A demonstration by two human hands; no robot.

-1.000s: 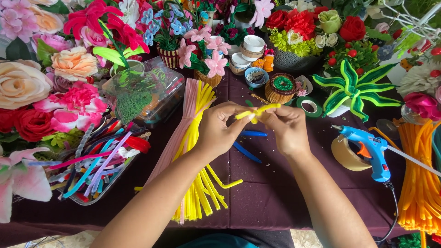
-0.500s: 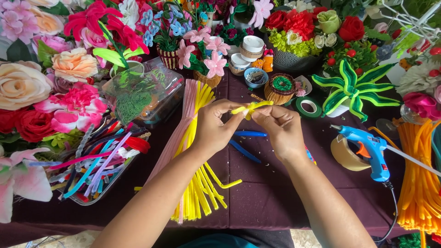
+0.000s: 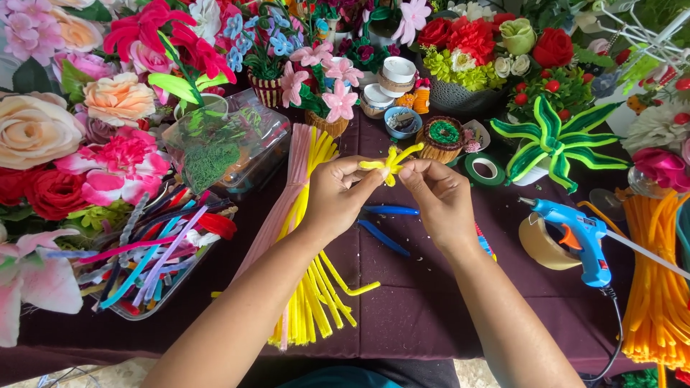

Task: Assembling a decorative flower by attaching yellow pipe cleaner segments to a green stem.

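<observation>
Vs 0.5 s ago: yellow pipe-cleaner piece (image 3: pixel 390 164) now splays into several short arms, so the shaping looks further along. Left hand (image 3: pixel 336 195) and right hand (image 3: pixel 437 195) both pinch it closed at the fingertips, above the blue pliers (image 3: pixel 388 223), right of the yellow pipe-cleaner bundle (image 3: pixel 313 287). Hands barely shifted; blue glue gun (image 3: pixel 578 241) untouched.

A worktop (image 3: pixel 424 316) under a dark maroon cloth fills the view, lit by bright, even daylight. Artificial flowers (image 3: pixel 65 136) crowd its far and left edges. A strip of pale speckled floor (image 3: pixel 108 373) shows below the front edge.
</observation>
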